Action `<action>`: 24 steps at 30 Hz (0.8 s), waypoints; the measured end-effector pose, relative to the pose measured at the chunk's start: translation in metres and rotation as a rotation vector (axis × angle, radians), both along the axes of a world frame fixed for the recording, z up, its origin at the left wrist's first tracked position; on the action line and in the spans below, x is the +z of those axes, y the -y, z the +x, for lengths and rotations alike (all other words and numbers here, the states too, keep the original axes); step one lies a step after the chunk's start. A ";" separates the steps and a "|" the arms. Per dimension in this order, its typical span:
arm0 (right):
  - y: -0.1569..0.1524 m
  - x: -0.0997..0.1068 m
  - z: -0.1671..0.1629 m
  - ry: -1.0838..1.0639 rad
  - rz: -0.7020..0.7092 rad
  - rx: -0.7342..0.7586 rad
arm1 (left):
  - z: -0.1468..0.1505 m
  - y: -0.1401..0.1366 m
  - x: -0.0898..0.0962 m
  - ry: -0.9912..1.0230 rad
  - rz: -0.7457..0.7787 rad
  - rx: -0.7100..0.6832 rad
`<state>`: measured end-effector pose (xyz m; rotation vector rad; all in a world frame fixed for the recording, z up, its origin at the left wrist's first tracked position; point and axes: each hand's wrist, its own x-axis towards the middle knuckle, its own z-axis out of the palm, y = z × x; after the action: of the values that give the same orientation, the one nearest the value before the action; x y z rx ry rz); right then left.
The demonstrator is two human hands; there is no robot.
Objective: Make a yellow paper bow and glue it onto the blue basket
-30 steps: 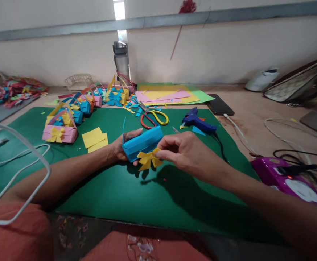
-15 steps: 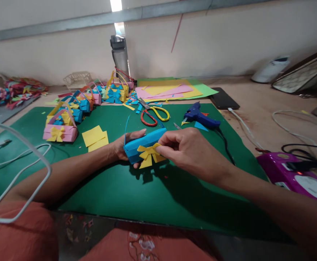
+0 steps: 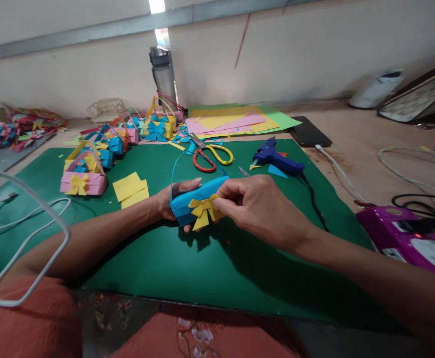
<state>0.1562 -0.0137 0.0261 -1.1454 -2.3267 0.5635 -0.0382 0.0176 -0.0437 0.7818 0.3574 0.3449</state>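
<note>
A small blue paper handbag (image 3: pixel 182 209) with a thin blue handle rests in my left hand (image 3: pixel 168 200); the thumb lies along its top and fingertips show beneath it. On the bag's front is a yellow paper bow (image 3: pixel 203 211). My right hand (image 3: pixel 257 206) pinches the bow's right loop between thumb and index finger, close against the bag. Part of the bag's right end is hidden behind the right hand. Beyond the bag lie scissors (image 3: pixel 214 155) with one red and one yellow handle, and a blue glue gun (image 3: pixel 277 158).
Several finished paper bags (image 3: pixel 83 181) stand at the left on the green mat (image 3: pixel 158 268). Yellow paper squares (image 3: pixel 130 189) lie nearby. Coloured sheets (image 3: pixel 236 122), a phone (image 3: pixel 310 132) and a bottle (image 3: pixel 164 77) are behind. A purple power strip (image 3: pixel 392 233) sits at right; a white cable (image 3: pixel 58 228) loops at left.
Hands, bag and bow keep nearly the same pose, with the bow perhaps slightly closer to the bag. The view has shifted a little.
</note>
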 end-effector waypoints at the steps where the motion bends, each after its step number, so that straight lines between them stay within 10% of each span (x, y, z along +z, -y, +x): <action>1: 0.000 0.000 0.000 0.005 0.002 -0.001 | 0.000 0.000 0.000 -0.003 0.006 0.008; 24: 0.001 -0.003 -0.002 0.043 0.052 -0.055 | 0.003 0.000 -0.003 -0.012 0.047 -0.012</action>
<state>0.1538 -0.0147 0.0227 -1.2041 -2.3244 0.4610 -0.0350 0.0179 -0.0463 0.8316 0.3567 0.3382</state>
